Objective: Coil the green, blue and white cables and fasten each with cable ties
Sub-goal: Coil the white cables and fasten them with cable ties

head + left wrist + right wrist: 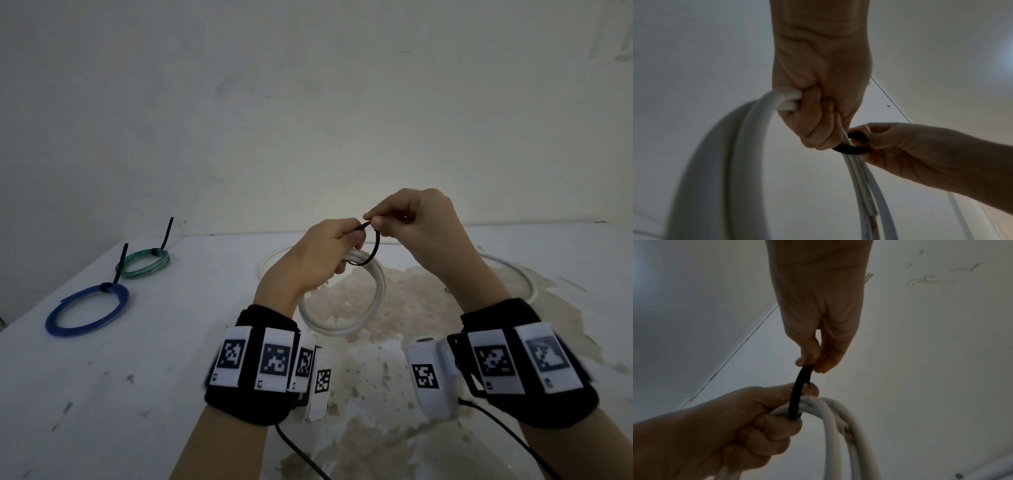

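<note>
My left hand (pixel 329 253) grips the coiled white cable (pixel 342 318) at its top and holds it above the table; the same hand (pixel 818 116) and cable (pixel 748 146) fill the left wrist view. A black cable tie (pixel 371 251) loops round the cable's strands. My right hand (pixel 404 219) pinches the tie's upper end between thumb and fingers; the right wrist view shows this hand (pixel 818 353), the tie (pixel 799 394) and the cable (pixel 830 426). The green coil (pixel 145 263) and blue coil (pixel 87 310) lie on the table at the left, each with a black tie on it.
The white table (pixel 137 394) has a worn, peeling patch under my hands. More white cable (pixel 513 274) lies in loose curves at the back right and behind the left hand. A bare wall stands just behind the table.
</note>
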